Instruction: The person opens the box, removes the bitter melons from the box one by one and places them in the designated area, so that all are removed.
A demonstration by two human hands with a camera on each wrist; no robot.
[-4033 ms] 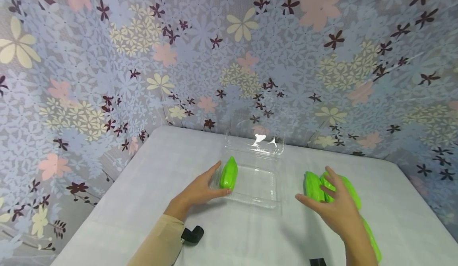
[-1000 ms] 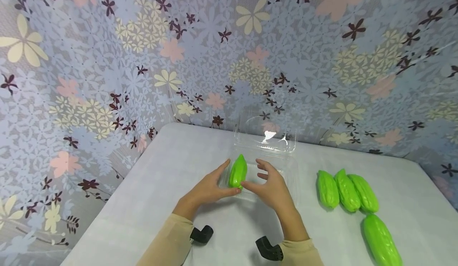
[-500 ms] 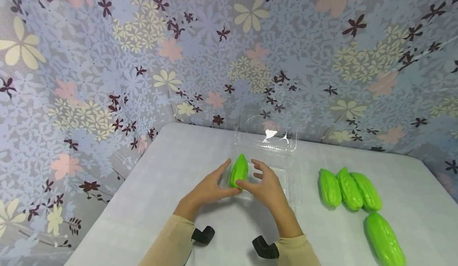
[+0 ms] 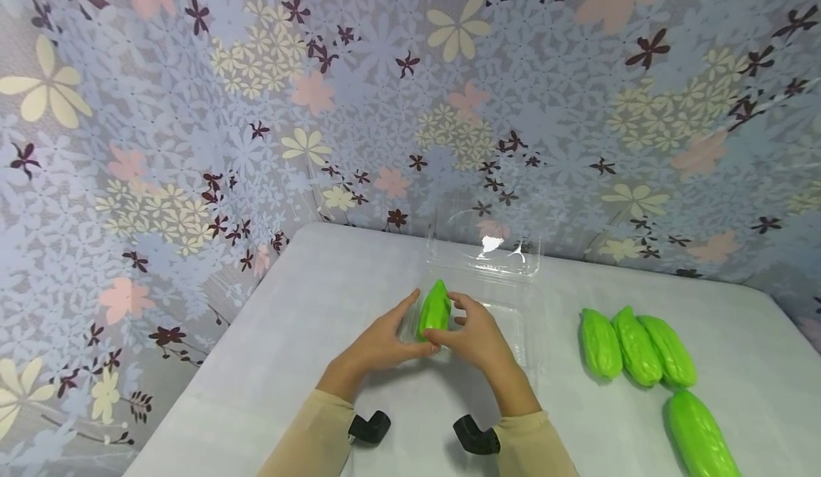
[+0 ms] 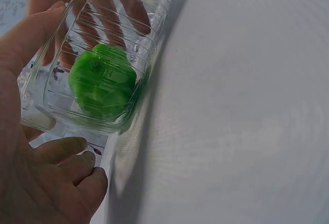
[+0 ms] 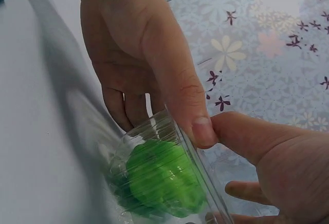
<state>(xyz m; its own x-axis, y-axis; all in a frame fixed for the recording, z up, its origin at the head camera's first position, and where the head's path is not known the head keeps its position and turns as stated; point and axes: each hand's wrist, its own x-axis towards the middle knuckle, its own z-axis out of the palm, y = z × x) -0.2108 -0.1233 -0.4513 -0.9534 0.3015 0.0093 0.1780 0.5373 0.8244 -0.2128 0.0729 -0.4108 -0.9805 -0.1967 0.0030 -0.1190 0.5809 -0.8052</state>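
A clear plastic container [image 4: 513,320] lies on the white table [image 4: 308,334] with its lid [image 4: 484,249] standing open at the back. One green gourd [image 4: 435,307] lies along its left side. My left hand [image 4: 400,324] holds the container's left wall, thumb [image 5: 31,39] at the rim and fingers [image 5: 67,154] below it. My right hand [image 4: 452,320] curls round the gourd [image 6: 159,178]. Its thumb [image 6: 180,90] sits at the near rim against my left thumb [image 6: 252,136]. Its fingers [image 5: 110,13] show through the plastic beyond the gourd [image 5: 103,82].
Three green gourds [image 4: 635,345] lie side by side on the table's right half, and a fourth gourd [image 4: 699,434] lies nearer the front edge. Flowered cloth walls [image 4: 192,142] close the table in at the back and left.
Four seconds ago my right hand rested on the gourds at the right. It has since crossed to the container and, over the last second, closed round the gourd inside. My left hand stayed put.
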